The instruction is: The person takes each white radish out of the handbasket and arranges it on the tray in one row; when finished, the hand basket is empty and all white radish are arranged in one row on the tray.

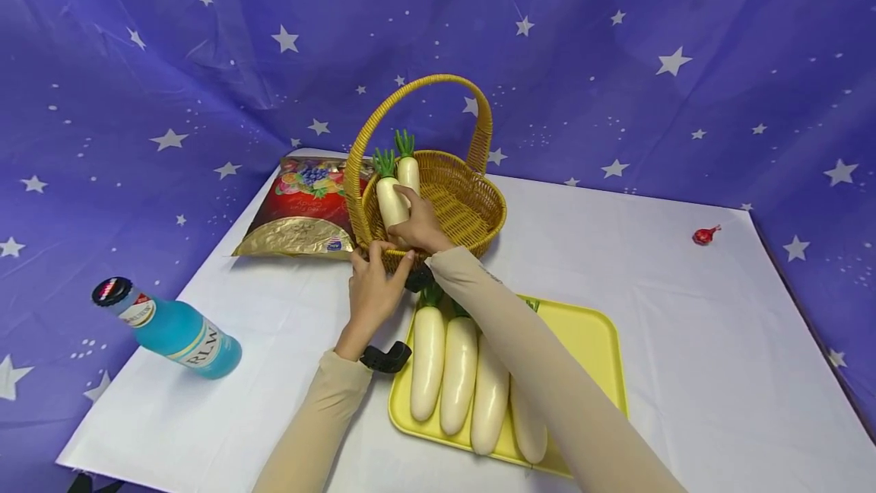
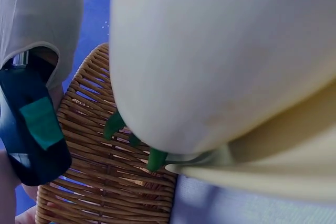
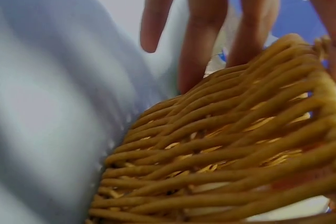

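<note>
A white radish [image 1: 393,200] with a green top leans inside the left end of the wicker basket [image 1: 494,208], and my right hand [image 1: 419,225] holds it with fingers and thumb. Behind it stands a second radish [image 1: 408,173]. My left hand [image 1: 372,289] grips the basket's near rim. Several more radishes [image 1: 427,364] lie side by side on a yellow tray [image 1: 598,356], partly under my right forearm. One radish [image 2: 210,56] looms large in the left wrist view, before the basket [image 2: 105,177]. Fingers [image 3: 202,30] reach down at the basket wall [image 3: 220,145] in the right wrist view.
A red and gold candy bag [image 1: 308,208] lies left of the basket, touching or close to it. A blue bottle [image 1: 185,333] stands at the left. Far to the right is a small red wrapped thing [image 1: 705,235]. A starry purple cloth [image 1: 561,59] rises behind the white table.
</note>
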`<state>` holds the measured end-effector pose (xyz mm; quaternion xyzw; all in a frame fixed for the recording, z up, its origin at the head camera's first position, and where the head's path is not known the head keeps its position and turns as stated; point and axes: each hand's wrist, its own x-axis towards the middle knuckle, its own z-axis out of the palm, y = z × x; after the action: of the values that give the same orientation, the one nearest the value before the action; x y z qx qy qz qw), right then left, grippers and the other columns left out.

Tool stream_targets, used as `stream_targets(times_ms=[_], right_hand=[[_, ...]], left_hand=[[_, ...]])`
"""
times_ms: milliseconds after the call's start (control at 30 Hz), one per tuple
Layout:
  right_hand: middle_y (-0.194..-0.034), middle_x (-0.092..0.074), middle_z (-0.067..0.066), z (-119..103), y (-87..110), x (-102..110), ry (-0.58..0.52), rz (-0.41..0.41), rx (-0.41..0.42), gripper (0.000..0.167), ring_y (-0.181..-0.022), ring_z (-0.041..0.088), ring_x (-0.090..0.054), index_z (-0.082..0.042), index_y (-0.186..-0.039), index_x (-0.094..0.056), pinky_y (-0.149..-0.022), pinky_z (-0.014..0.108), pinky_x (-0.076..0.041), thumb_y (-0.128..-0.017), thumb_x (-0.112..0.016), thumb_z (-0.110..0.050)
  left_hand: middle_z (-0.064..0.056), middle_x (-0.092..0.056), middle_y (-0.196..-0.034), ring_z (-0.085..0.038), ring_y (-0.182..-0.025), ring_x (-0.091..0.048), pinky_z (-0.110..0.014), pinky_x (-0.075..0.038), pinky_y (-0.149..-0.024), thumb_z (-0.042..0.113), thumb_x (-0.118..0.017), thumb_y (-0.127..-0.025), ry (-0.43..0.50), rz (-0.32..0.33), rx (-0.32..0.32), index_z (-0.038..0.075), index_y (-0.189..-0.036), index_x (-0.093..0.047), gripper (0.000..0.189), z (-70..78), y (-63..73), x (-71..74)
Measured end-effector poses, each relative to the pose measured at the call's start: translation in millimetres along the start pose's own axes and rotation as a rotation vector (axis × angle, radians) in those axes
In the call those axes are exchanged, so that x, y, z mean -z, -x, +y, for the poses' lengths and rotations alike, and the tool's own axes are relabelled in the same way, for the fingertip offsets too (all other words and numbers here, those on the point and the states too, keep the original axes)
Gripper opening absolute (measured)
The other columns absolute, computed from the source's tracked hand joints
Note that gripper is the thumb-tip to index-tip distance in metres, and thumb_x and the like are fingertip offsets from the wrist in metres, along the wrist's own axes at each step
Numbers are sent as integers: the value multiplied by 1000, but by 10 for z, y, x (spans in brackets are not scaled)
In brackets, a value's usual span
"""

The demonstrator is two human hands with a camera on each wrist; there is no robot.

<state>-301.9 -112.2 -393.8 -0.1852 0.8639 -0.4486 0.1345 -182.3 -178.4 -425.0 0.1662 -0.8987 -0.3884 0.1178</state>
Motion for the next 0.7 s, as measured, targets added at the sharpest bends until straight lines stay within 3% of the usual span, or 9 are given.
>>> stream_targets(times_ms=[167, 367, 533, 600, 700], right_hand=[[-118, -48, 19, 17, 0, 64, -135, -60, -25, 77, -98, 29, -56, -28, -141, -29, -68, 33, -50, -78, -67, -7], [-119, -52, 18, 75, -10, 254, -367, -206, -132, 75, -85, 24, -58, -35, -140, -26, -76, 45, -51, -81, -61, -7], [-133, -45, 13, 124, -24, 459, -457, -327, -174, 67, -99, 26, -60, -38, -140, -27, -74, 38, -51, -85, -57, -12], [-137, -41, 11, 135, -11, 531, -535, -376, -193, 65, -105, 27, -59, -39, -139, -27, -73, 34, -51, -87, -55, -12], [-139, -37, 10, 141, 46, 636, -691, -422, -218, 62, -100, 24, -59, -39, -138, -30, -71, 31, -51, -89, -53, -9]], left_hand=[[-27, -24, -134, -53, -108, -42, -58, -31, -91, 66, -38, -84, 13, -5, 16, 23, -112, -43, 52, 12, 1, 9], [-27, -25, -132, -53, -107, -42, -58, -32, -89, 65, -38, -85, 5, 0, 9, 23, -114, -43, 51, 26, -3, -4], [-27, -25, -131, -53, -105, -42, -58, -33, -87, 60, -43, -86, -4, 8, 4, 21, -115, -43, 48, 13, -12, -15], [-27, -25, -131, -53, -105, -42, -58, -33, -87, 60, -43, -86, -1, 10, 5, 21, -115, -43, 49, 9, -13, -17], [-27, -24, -133, -55, -104, -42, -59, -33, -86, 61, -43, -86, 4, 10, 7, 20, -115, -43, 51, 5, -12, -25]])
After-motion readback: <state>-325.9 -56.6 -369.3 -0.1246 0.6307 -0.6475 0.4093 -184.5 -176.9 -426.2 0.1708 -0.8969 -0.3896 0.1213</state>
